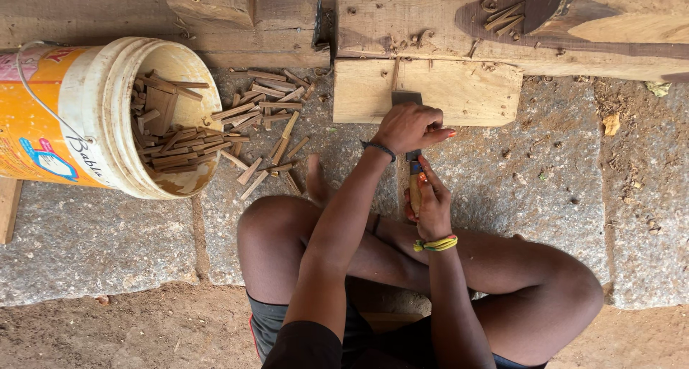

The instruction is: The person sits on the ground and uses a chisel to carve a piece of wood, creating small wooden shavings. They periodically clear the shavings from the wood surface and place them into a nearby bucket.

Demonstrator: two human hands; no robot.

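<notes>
On the plank [459, 89], left hand [408, 127] fisted over chisel [406, 98], right hand [430, 204] clasping handle [415, 190].

**Colours and patterns, as I see them from the head camera**

- Bucket [93, 118], on its side: orange-yellow wall with a white band, a blue figure and a pink patch; creamy white rim and inside.
- Wooden slips [262, 107] in and beside it: reddish brown.
- Wooden block [459, 89]: pale, sandy yellow.
- Chisel [409, 125]: dark grey blade, tan handle.
- Left hand [409, 127]: black wristband; I note an orange-red nail.
- Right hand [429, 204]: yellow and green wristband.
- Stone slab [545, 175]: speckled grey.
- Shorts [269, 322]: black, with a red stripe.
- Ground [143, 333]: reddish-brown earth.
</notes>
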